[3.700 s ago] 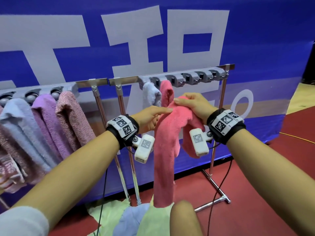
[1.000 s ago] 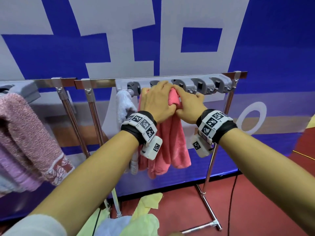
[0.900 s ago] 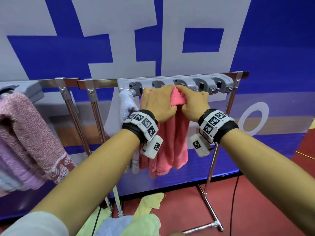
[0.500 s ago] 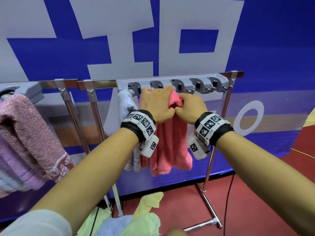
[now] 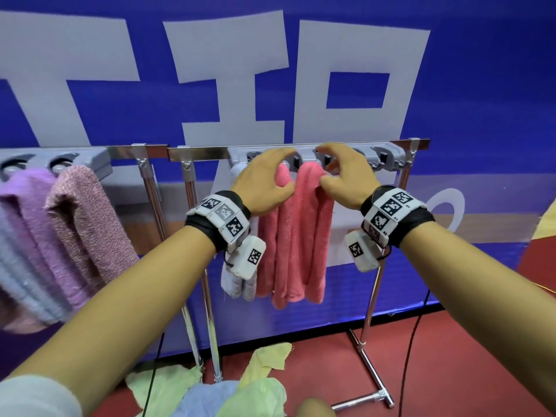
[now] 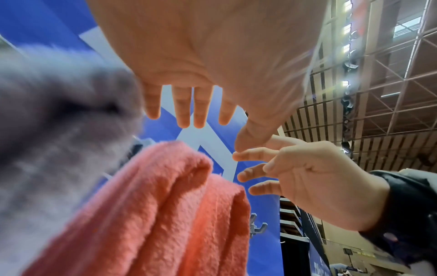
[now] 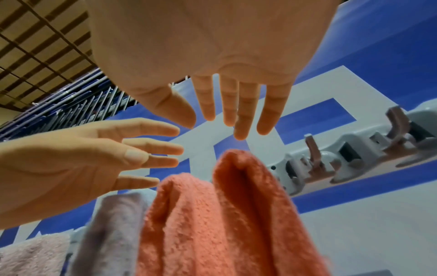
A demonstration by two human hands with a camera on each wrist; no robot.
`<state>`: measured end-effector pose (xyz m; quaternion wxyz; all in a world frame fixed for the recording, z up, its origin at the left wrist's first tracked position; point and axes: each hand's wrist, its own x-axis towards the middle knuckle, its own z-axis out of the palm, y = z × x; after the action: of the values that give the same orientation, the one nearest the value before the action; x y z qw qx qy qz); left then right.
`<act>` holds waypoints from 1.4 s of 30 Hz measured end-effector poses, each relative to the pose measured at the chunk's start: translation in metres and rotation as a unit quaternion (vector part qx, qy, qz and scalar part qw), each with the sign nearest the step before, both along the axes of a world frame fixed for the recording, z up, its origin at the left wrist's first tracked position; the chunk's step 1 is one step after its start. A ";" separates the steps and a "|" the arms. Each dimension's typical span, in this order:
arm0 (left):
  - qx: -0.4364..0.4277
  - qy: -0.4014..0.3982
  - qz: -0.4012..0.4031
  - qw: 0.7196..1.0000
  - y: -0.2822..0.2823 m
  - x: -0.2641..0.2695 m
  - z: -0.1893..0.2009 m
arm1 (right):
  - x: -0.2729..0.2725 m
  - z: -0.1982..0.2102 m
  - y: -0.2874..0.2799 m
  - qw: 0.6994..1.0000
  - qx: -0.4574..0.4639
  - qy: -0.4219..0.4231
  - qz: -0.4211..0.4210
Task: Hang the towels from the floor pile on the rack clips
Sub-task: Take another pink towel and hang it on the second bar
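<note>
While the pink towel (image 5: 296,233) hangs from the grey clip rail (image 5: 388,156), your left hand (image 5: 261,183) and right hand (image 5: 343,179) flank its top, fingers spread, gripping nothing; more towels (image 5: 240,392) lie piled near you.

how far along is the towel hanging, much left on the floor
Done: the pink towel hangs from a clip on the right rack, beside a pale lavender towel; more towels hang on the left rack. In hand: nothing; the left hand and right hand are open by the pink towel. Left: a floor pile of green and blue towels, and free clips on the right.
</note>
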<state>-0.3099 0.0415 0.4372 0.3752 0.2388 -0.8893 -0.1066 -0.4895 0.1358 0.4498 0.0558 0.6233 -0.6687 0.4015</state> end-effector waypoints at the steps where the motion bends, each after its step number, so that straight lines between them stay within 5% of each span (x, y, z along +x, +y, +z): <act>1: -0.008 0.006 0.006 1.000 0.002 0.011 0.003 | 0.006 0.003 0.002 1.000 -0.001 0.008 0.001; 14: -0.036 -0.128 0.129 0.983 0.004 0.145 -0.025 | 0.132 0.000 0.002 0.962 0.131 0.234 0.053; 20: -0.064 -0.228 0.162 0.958 0.021 0.206 -0.049 | 0.196 -0.033 0.003 0.937 0.170 0.298 0.059; 24: -0.082 -0.299 0.163 0.937 0.031 0.237 -0.099 | 0.231 -0.074 0.000 0.923 0.202 0.317 0.083; 33: 0.037 -0.346 0.206 0.915 0.012 0.287 -0.181 | 0.275 -0.150 -0.018 0.904 0.271 0.313 0.107; 42: 0.229 -0.298 0.200 0.905 -0.007 0.289 -0.275 | 0.266 -0.257 -0.044 0.889 0.384 0.224 0.109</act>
<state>-0.0210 0.0346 0.1621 0.0408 0.5114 -0.8444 -0.1539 -0.2233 0.0913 0.1928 -0.0836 0.7382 -0.6685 -0.0335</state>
